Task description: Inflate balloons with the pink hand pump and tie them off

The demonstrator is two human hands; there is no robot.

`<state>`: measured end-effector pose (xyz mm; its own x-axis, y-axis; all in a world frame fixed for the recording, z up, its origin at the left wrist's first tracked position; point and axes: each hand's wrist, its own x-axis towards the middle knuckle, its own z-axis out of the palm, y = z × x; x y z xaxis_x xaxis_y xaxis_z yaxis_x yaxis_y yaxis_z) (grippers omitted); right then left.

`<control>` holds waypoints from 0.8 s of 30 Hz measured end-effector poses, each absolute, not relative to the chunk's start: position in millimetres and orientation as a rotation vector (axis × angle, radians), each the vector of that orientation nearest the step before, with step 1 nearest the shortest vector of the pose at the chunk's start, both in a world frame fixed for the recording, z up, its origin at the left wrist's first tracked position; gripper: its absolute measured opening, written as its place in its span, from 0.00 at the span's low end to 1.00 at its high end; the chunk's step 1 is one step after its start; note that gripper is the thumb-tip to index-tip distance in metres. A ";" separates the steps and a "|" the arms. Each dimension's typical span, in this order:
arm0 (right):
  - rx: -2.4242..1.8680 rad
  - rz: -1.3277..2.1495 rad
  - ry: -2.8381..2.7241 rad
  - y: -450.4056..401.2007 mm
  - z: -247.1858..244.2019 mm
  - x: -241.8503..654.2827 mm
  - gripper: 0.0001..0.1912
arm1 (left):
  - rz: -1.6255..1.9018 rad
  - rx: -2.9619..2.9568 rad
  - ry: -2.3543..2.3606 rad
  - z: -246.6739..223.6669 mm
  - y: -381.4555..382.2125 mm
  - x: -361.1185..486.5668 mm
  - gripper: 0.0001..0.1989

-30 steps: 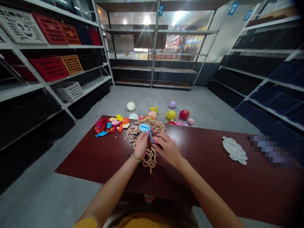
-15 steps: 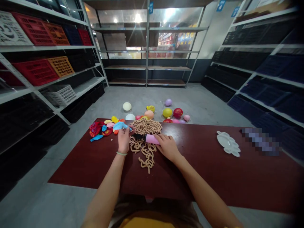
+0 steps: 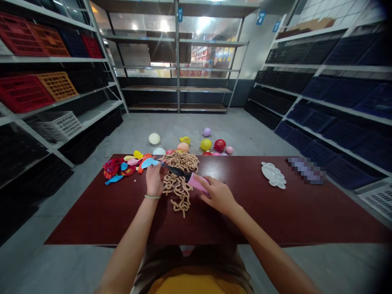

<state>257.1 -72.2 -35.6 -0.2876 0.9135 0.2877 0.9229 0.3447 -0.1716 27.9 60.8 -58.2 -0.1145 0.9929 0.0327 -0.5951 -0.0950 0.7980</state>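
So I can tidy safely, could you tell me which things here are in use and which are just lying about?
In use: left hand holding blue balloon; right hand holding pink-handled tool.
Lying about: tan strands, flat balloons, floor balloons, white palette.

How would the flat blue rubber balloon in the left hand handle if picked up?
The flat blue rubber balloon is likely very light and floppy, since it looks uninflated above the left hand. Its smooth rubber may slip.

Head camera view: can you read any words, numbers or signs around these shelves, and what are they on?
"4" on a blue sign at upper right.
A second blue sign to its right: too small to read.
A third blue sign on the central shelf post: too small to read.
A pixelated patch: unreadable.
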 end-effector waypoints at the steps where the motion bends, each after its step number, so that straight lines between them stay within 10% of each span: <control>1: -1.627 -0.034 -2.276 -77.0 -34.8 259.6 0.39 | 1.554 0.680 0.743 -53.0 56.8 29.4 0.20; 24: -1.695 -0.077 -2.221 -127.1 -31.9 295.1 0.37 | 1.503 0.624 0.665 -21.6 9.6 75.2 0.21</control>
<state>295.1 -127.1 -31.9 -0.2270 0.9259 0.3020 0.9445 0.2849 -0.1636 75.2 9.6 -21.6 -0.0367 0.9993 -0.0122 -0.6808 -0.0160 0.7323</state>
